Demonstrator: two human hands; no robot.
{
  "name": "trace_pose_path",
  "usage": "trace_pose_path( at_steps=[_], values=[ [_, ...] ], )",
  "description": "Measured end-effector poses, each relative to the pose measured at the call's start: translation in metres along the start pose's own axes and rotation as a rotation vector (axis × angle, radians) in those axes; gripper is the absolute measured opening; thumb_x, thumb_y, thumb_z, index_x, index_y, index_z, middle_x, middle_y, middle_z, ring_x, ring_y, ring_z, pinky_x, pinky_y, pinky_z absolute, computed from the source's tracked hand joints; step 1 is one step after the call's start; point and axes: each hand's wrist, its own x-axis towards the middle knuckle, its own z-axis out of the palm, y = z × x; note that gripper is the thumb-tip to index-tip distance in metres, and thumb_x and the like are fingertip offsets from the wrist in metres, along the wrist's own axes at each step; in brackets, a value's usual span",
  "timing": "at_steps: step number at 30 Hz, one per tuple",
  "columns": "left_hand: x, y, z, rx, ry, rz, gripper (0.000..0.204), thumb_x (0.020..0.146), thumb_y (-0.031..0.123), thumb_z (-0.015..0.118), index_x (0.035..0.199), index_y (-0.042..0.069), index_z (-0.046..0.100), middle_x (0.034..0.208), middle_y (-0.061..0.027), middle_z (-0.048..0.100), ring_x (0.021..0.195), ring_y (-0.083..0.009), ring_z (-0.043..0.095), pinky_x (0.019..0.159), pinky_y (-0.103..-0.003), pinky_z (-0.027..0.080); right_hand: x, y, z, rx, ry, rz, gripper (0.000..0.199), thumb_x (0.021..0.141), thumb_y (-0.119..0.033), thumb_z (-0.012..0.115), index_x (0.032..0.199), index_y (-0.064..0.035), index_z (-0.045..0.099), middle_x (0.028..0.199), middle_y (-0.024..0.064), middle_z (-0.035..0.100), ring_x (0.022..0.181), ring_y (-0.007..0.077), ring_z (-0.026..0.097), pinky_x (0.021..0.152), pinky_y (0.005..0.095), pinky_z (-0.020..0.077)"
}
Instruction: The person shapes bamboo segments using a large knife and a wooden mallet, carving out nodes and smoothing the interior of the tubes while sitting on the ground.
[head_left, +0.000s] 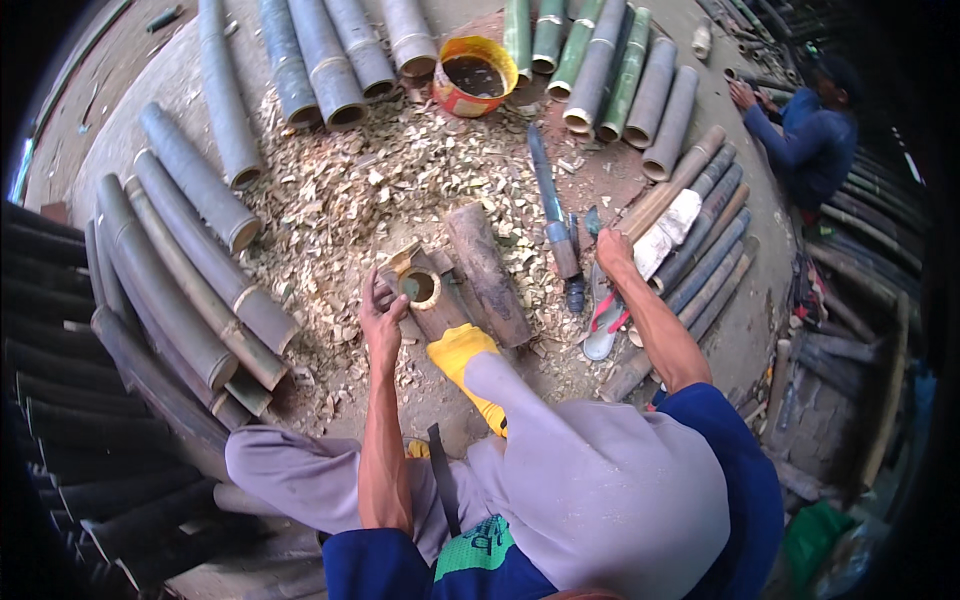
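Observation:
My left hand is beside the open end of a short, thick bamboo tube, fingers apart and half curled, thumb close to its pale cut rim. A small greenish patch shows in the tube's mouth; I cannot tell what it is. My foot in a yellow sock presses on the tube. To the right, my right hand is closed, with a small dark green piece sticking out past its fingers. Near it lie a long knife in a blue-grey sheath and a grey sandal with red straps.
Wood chips cover the ground. A brown bamboo log lies beside the tube. Bamboo poles fan around me. A yellow-and-red bucket of dark liquid stands ahead. Another person in blue sits at the far right.

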Motion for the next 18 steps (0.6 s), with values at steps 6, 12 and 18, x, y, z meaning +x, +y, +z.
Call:
trace_pose_path(
  at_steps=[6,12,18],
  values=[
    [-0.001,0.004,-0.005,0.025,0.037,0.004,0.073,0.080,0.007,0.067,0.144,0.014,0.034,0.115,-0.0173,0.054,0.089,-0.0200,0.059,0.070,-0.029,0.050,-0.008,0.008,-0.012,0.055,-0.002,-0.042,0.040,0.094,-0.023,0.036,0.093,-0.0007,0.069,0.094,0.0230,0.066,0.089,0.0396,0.065,0.080,0.0464,0.0515],
    [0.000,0.001,-0.010,0.051,0.006,-0.007,0.073,0.079,0.007,0.067,0.144,0.013,0.034,0.113,-0.0165,0.056,0.088,-0.0199,0.060,0.070,-0.029,0.051,-0.004,-0.003,-0.007,-0.116,-0.070,-0.121,0.031,0.091,-0.020,0.043,0.093,-0.0063,0.071,0.093,0.0164,0.069,0.089,0.0326,0.067,0.076,0.0437,0.0538],
    [-0.002,0.006,-0.008,0.053,0.001,-0.042,0.074,0.082,0.008,0.068,0.145,0.019,0.031,0.120,-0.0195,0.053,0.088,-0.0188,0.061,0.068,-0.027,0.051,0.001,-0.015,0.011,-0.244,-0.087,-0.098,0.032,0.092,-0.024,0.044,0.091,-0.0107,0.073,0.092,0.0101,0.071,0.089,0.0263,0.068,0.072,0.0398,0.0548]
  ],
)
